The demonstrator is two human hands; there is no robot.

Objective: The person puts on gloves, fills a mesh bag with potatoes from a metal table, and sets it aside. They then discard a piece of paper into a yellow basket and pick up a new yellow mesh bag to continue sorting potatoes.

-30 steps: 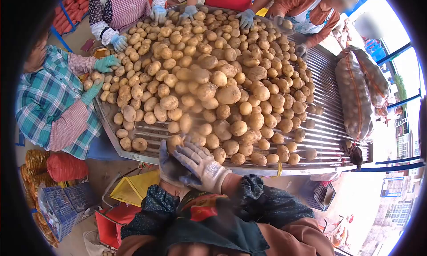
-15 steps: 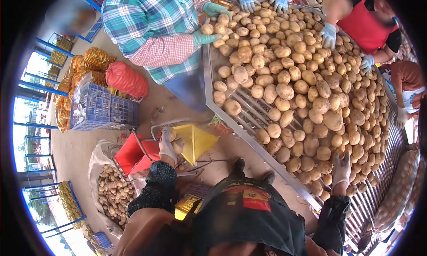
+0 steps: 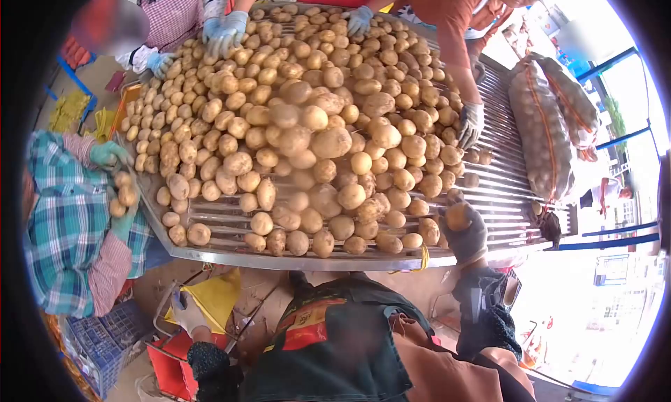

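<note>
My right hand [image 3: 467, 235], in a greyish glove, is closed around a potato [image 3: 458, 217] at the table's near right edge. My left hand [image 3: 189, 312], in a pale glove, is low on the left at the metal-framed yellow bag [image 3: 218, 298]. Its fingers are apart and no potato shows in it. A large heap of potatoes [image 3: 332, 142] covers much of the slatted metal table [image 3: 231, 256] in front of me.
A person in a checked shirt [image 3: 70, 217] holds potatoes at the left. Other people's gloved hands [image 3: 225, 35] reach over the table's far side. A red bag [image 3: 171, 365] and blue crate [image 3: 105, 339] are lower left. Full sacks [image 3: 542, 129] lie at the right.
The view has swung to the right. My left hand no longer shows the potatoes it held over the yellow bag. My right hand, formerly on the heap, now grips a potato.
</note>
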